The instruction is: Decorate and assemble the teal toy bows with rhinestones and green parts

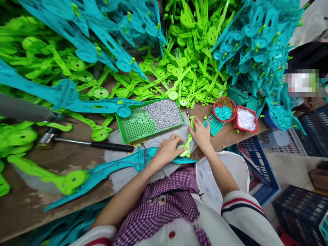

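Observation:
My left hand [167, 150] presses down on the round end of a teal plastic arm [120, 167] that lies along the table's near edge, fingers curled over it. A bright green plastic arm [189, 141] stands across that round end. My right hand [201, 133] pinches the green arm near its upper part, beside a thin metal tool [188, 118]. Just behind both hands sits a green tray [128, 135] half covered with small silver pins.
A hammer [89, 143] lies left of the tray. Heaps of green parts [189, 61] and teal parts [256, 44] fill the back of the table. Two red baskets [232, 102] hold teal and white discs. Blue crates [258, 167] stand on the floor at right.

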Tool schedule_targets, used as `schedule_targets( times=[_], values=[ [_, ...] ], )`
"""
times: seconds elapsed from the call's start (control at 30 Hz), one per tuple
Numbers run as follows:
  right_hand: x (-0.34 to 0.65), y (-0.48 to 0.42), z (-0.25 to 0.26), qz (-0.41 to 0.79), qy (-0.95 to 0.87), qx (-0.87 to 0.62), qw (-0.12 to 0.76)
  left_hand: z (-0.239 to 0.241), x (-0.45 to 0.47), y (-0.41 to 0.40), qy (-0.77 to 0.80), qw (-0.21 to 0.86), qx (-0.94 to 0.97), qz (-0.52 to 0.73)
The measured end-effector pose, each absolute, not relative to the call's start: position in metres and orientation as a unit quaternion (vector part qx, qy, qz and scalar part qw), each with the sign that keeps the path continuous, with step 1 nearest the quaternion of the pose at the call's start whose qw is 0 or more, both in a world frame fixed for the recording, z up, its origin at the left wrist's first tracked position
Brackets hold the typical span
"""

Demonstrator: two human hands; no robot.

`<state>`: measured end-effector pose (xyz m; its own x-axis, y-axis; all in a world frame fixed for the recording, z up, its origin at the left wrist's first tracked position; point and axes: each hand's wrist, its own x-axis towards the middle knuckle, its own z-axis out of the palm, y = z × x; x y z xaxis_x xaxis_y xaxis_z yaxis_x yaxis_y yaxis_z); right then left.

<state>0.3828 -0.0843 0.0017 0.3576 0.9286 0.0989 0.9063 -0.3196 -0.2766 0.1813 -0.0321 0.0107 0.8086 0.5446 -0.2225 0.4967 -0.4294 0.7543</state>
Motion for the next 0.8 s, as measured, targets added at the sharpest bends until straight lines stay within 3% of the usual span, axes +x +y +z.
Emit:
schedule_targets(
  times=[0.43, 0.8],
  values=[
    [0.399, -0.087, 0.005, 0.08, -0.607, -0.775, 0.155, 0.013, 0.198, -0.034, 0.322, 0.445, 0.836, 0.014],
    [0.388, -0.084, -0.005, 0.012, -0.624, -0.775, 0.098, 0.007, 0.194, -0.03, 0.323, 0.431, 0.842, 0.025]
  ],
)
